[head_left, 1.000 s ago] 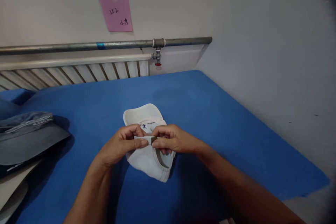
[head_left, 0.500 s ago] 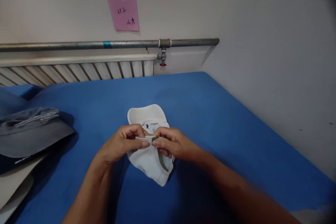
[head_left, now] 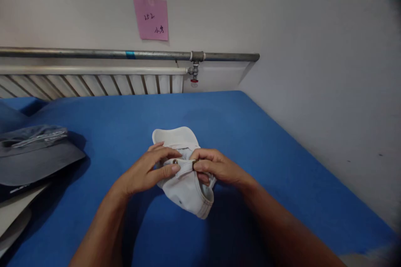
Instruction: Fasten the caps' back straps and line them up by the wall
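A white baseball cap (head_left: 184,198) is in the middle of the view, over a blue-covered surface, its brim (head_left: 175,135) pointing away from me. Its back strap (head_left: 184,167) runs between my hands, with a small metal eyelet (head_left: 175,161) showing near the strap's left end. My left hand (head_left: 155,169) pinches the strap at that end between thumb and fingers. At the dark metal buckle (head_left: 194,163), my right hand (head_left: 213,167) grips the strap, thumb on top. The fingertips under the strap are partly hidden.
Several stacked caps (head_left: 37,154), grey on top and pale below, lie at the left. Behind the blue surface (head_left: 266,154) are a radiator (head_left: 131,84), a metal pipe (head_left: 100,54) and a valve (head_left: 194,71). A pink note (head_left: 152,18) hangs on the wall.
My hands have moved a little apart, the right one shifting rightward with the buckle. More of the strap and its eyelet now show between them. The cap has shifted slightly right.
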Motion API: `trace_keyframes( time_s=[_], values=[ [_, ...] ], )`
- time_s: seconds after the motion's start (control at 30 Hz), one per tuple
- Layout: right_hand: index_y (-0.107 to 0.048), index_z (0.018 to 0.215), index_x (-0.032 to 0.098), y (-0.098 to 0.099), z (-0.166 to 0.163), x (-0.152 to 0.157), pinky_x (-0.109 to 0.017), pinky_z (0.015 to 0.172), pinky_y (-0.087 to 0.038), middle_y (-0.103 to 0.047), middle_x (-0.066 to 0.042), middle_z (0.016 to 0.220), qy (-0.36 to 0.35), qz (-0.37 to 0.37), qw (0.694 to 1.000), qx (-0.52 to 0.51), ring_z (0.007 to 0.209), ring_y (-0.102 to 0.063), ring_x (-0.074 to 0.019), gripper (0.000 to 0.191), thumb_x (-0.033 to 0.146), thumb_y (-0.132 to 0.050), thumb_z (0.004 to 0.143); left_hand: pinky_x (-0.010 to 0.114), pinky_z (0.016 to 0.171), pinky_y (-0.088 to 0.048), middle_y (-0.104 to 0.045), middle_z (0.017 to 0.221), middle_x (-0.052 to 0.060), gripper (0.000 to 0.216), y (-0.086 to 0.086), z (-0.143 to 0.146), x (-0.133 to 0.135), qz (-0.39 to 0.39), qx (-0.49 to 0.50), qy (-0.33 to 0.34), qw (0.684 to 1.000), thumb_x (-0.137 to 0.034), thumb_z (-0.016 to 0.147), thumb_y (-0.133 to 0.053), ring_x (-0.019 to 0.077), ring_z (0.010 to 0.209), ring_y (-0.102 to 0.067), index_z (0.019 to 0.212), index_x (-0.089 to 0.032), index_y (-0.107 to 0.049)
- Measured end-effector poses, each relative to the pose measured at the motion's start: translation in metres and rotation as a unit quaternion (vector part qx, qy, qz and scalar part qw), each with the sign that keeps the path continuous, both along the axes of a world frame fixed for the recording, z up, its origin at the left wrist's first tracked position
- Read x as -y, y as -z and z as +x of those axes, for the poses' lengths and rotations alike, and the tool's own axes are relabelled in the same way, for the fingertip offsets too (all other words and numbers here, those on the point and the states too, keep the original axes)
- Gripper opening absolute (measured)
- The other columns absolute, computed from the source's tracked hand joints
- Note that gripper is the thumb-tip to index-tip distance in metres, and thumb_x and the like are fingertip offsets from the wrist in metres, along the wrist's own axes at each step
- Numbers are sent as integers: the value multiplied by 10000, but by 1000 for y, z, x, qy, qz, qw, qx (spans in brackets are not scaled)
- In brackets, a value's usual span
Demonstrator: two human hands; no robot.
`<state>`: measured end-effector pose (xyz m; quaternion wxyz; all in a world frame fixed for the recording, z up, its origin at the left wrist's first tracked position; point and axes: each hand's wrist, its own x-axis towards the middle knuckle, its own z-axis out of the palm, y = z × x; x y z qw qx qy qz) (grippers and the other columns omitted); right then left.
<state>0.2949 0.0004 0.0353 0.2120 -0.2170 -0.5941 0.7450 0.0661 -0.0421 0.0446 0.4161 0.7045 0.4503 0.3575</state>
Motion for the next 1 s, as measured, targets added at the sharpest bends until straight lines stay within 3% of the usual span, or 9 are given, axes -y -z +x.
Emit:
trace_keyframes(
  time_s=[0.07,0.1,0.17,0.23,0.3,0.43,0.6,0.8,1.0],
  values=[
    [-582,812,146,-3,8,-5,-182,428,-304,-486,67,493,18,11,1000,2,413,-405,-53,204,343,-635,801,386,1098,-183,-686,863,21,153,-1,2,0,41,-33,31,998,-281,778,-673,251,1000,-566,913,-244,-735],
    [-584,818,147,-5,11,-7,-180,406,-272,-480,72,494,31,11,999,7,393,-375,-45,210,346,-645,790,384,1090,-205,-679,825,15,122,-2,2,0,44,-37,42,998,-279,784,-666,243,958,-575,875,-240,-737],
    [-586,823,149,-7,14,-9,-180,379,-204,-466,80,499,57,14,998,28,368,-305,-30,226,356,-663,770,340,936,-379,-651,772,17,104,-5,1,3,20,-18,46,999,-289,792,-654,210,817,-576,796,-213,-724],
    [-599,817,148,-11,16,-10,-184,386,-202,-474,72,520,65,45,995,62,389,-301,-31,230,360,-669,762,261,674,-428,-596,696,17,166,-7,0,7,-25,17,50,998,-311,803,-637,165,669,-523,712,-182,-690],
    [-622,815,148,-15,16,-10,-190,436,-284,-515,44,576,67,111,987,99,466,-390,-53,203,347,-651,782,224,553,-372,-548,644,6,193,-9,-1,9,-64,40,57,995,-322,816,-623,137,605,-471,714,-169,-681],
    [-641,971,189,-26,14,-1,-264,679,-447,-626,-21,848,125,309,933,137,727,-540,-120,197,265,-651,789,223,569,-370,-573,690,7,191,-9,3,10,-99,35,65,992,-346,828,-617,136,633,-484,834,-172,-698],
    [-637,952,217,-33,10,14,-324,840,-449,-643,-47,995,104,471,870,108,930,-571,-179,143,216,-638,809,221,548,-342,-508,679,-14,215,-3,7,11,-124,46,57,990,-382,847,-581,118,610,-431,810,-176,-628],
    [-611,930,203,-24,3,17,-278,769,-440,-628,-25,905,83,462,869,157,842,-565,-153,153,129,-579,799,218,526,-318,-461,675,-30,129,8,10,8,-206,105,85,969,-308,826,-597,105,586,-392,820,-183,-566],
    [-572,854,199,-17,-1,19,-265,752,-438,-614,-12,870,71,445,878,162,829,-558,-146,179,63,-542,743,229,555,-356,-544,713,-15,211,9,27,3,-291,142,109,940,-93,629,-633,128,634,-466,819,-183,-631]
  ],
)
